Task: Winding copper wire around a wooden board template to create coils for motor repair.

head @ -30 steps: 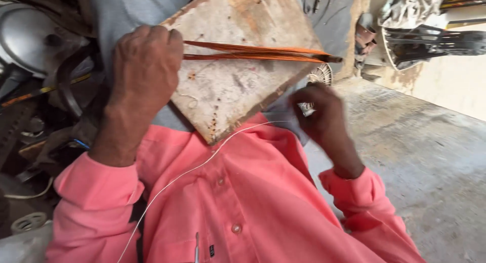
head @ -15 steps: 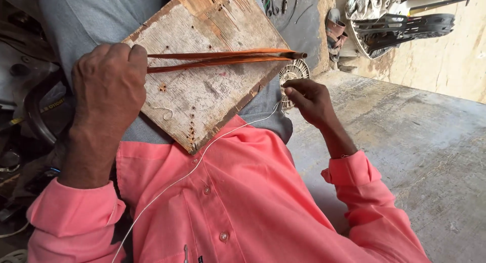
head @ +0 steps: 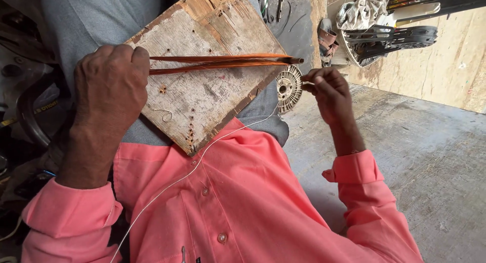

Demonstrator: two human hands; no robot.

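I see the left hand (head: 112, 83) closed in a fist around the left end of a copper coil (head: 223, 63), which lies stretched across a worn board (head: 212, 96) resting on the lap. The coil's right end reaches the board's far right edge. The right hand (head: 326, 88) sits just right of the board, fingers pinched narrow beside a round spool (head: 288, 88). A white thread (head: 202, 162) runs from there down across the pink shirt (head: 253, 207).
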